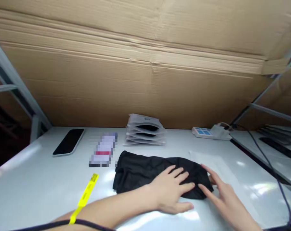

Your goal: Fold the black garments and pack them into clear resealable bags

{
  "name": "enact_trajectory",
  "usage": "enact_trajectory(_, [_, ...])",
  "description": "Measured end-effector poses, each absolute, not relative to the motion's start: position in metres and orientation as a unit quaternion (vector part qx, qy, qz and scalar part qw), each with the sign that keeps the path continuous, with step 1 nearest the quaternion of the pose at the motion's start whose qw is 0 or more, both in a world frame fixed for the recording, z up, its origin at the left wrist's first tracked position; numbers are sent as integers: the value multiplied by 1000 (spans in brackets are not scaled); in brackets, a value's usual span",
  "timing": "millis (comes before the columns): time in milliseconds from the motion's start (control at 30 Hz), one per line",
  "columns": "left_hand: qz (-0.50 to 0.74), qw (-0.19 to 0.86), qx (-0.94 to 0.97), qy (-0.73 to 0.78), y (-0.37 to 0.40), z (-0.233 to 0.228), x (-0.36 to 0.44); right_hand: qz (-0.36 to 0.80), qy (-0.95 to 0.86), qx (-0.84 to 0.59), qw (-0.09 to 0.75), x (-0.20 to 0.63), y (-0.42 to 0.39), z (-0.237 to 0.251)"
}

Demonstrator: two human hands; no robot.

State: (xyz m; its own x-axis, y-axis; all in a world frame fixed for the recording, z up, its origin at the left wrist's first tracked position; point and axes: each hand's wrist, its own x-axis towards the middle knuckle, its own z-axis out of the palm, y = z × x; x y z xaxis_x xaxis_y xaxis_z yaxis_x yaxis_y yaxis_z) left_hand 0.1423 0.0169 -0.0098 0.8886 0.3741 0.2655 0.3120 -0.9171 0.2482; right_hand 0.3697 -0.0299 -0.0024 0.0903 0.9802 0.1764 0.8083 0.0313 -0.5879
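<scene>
A folded black cloth [140,170] lies on the white table [39,183] in front of me. My left hand [171,191] lies flat on the cloth's right part, fingers spread and pressing down. My right hand [222,195] rests at the cloth's right end, its fingertips touching the edge, fingers apart. A clear plastic bag [215,162] lies flat on the table just beyond my right hand. Neither hand grips anything.
A stack of packed clear bags [145,130] stands behind the cloth. A dark phone [68,141] lies at the left, a blurred card [104,150] beside it, a yellow strip [86,194] near my forearm. A power strip [209,132] with cables sits back right. Cardboard [145,80] walls the back.
</scene>
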Motion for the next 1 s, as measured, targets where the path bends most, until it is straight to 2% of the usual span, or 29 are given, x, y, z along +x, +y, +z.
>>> enact_trajectory(233, [245, 74, 940, 225, 21, 4, 131, 102, -624, -691, 351, 363, -24, 17])
enact_trajectory(433, [200, 71, 949, 235, 20, -3, 110, 81, -661, -626, 406, 311, -19, 13])
enact_trajectory(633, [173, 57, 932, 314, 15, 15, 75, 98, -796, -505, 319, 256, -30, -8])
enact_trajectory(767, [193, 77, 925, 317, 18, 17, 64, 64, -819, -469, 323, 255, -44, -9])
enact_trajectory(900, [178, 72, 942, 274, 20, 8, 70, 44, -766, -528, 365, 283, -49, 1])
enact_trajectory(1000, [154, 86, 946, 273, 21, -4, 77, 38, -702, -623, 343, 311, -43, 5])
